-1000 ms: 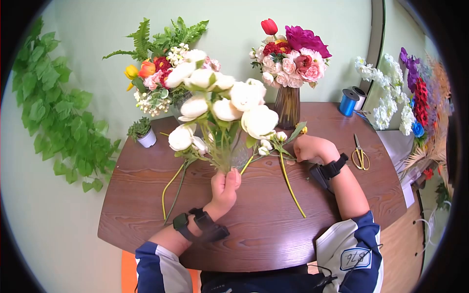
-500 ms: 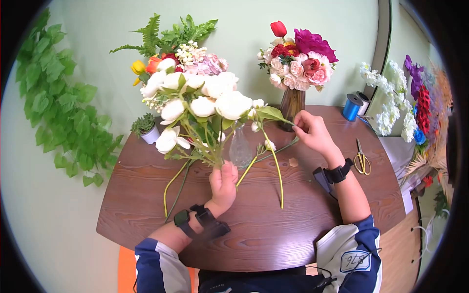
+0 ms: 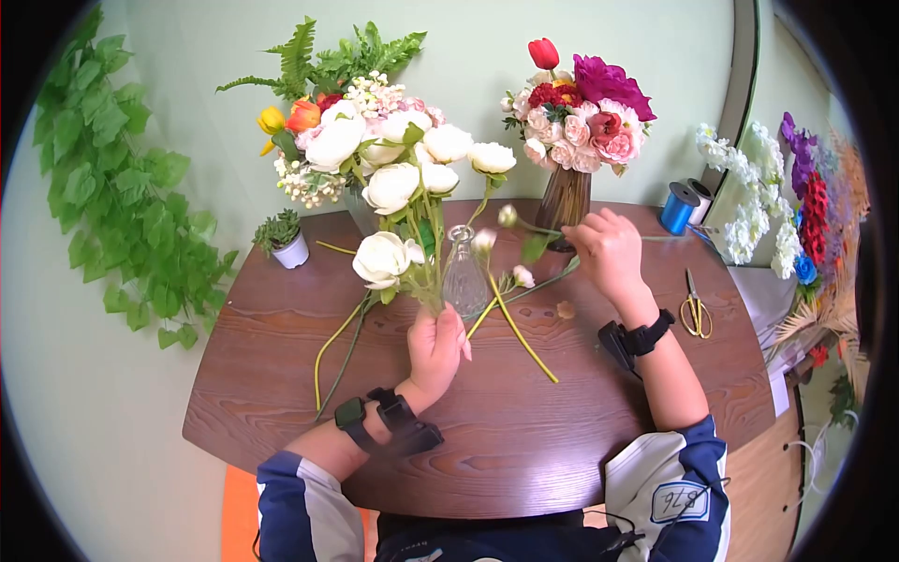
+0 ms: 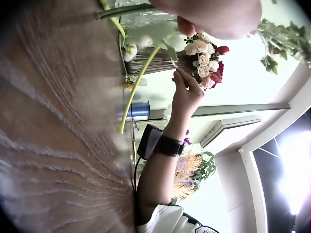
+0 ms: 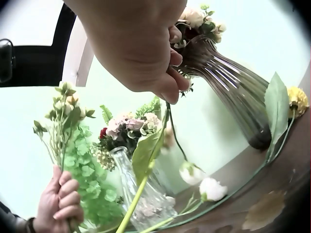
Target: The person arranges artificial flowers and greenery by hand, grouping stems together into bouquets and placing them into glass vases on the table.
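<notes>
My left hand [image 3: 435, 351] grips the stems of a bunch of white artificial flowers [image 3: 390, 190] above the table. Several round blooms spread over the fist. To the right, my right hand [image 3: 604, 248] pinches a thin green stem; in the right wrist view a leaf [image 5: 148, 158] and a white bud [image 5: 192, 173] hang below the fingertips. A yellow-green stem [image 3: 523, 337] slants down beneath the held sprig. Between the two hands stands a clear glass vase [image 3: 462, 281], partly behind the bunch.
Loose stems [image 3: 328, 361] lie left on the wooden table [image 3: 524, 440]. A brown vase [image 3: 565, 197] of mixed flowers, another bouquet [image 3: 375, 98], a small potted succulent [image 3: 281, 237], blue ribbon spool [image 3: 678, 208] and scissors [image 3: 694, 309] stand or lie around. Ivy [image 3: 122, 215] hangs at left.
My right hand has risen from near the tabletop and now pinches a sprig, with its leaf and buds apart from the bunch. The white bunch swung left, then back right.
</notes>
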Demonstrator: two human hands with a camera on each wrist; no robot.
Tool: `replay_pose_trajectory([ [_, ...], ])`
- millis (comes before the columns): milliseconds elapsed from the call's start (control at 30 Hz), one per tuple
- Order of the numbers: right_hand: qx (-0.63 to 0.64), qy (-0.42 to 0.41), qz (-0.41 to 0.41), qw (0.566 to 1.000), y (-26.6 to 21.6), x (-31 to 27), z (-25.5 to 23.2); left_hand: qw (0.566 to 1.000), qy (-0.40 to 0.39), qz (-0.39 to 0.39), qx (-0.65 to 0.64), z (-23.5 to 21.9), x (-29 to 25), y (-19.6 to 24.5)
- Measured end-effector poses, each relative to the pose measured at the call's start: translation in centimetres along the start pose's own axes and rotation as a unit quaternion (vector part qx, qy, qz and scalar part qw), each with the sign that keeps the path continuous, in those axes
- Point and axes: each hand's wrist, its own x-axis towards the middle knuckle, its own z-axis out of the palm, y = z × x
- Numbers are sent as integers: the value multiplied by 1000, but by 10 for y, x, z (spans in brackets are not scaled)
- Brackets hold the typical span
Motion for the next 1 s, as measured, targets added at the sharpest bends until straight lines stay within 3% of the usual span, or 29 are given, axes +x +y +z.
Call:
replay_pose_trajectory([
  [67,-26,28,20,999,0,0,-1,1000,-7,12,-6,0,0,-1],
  [133,-6,122,112,986,2,2,-1,1000,0,13,3,2,0,1],
  [167,44,141,166,975,1,1,0,1000,1,14,2,2,0,3],
  [200,45,140,165,975,1,1,-1,999,-11,3,30,2,0,6],
  [267,177,136,201,954,1,1,-3,998,-23,-8,58,2,1,6],
  [333,207,145,204,946,-5,1,-4,992,-18,67,108,2,3,1],
  [500,266,204,200,921,-24,5,-10,990,-5,84,109,3,4,0],
  [567,223,267,140,927,-34,11,-18,989,-2,87,116,3,3,-2],
  [600,225,266,140,927,-41,10,-20,990,1,78,120,2,2,-2],
  [667,498,264,265,783,-56,6,-23,990,7,71,126,0,1,-3],
  [733,538,263,236,766,-72,7,-33,992,5,56,114,0,1,-4],
  [833,584,264,297,708,-95,1,-43,991,-1,53,120,0,1,-4],
  [867,584,263,297,708,-98,-1,-46,991,1,52,120,1,1,-3],
  [933,529,81,259,804,-103,-3,-56,993,-8,33,111,4,0,0],
  [967,584,56,319,744,-118,8,-65,993,-8,34,112,4,0,2],
  [1000,585,57,318,744,-116,5,-62,990,-22,25,134,5,-1,5],
])
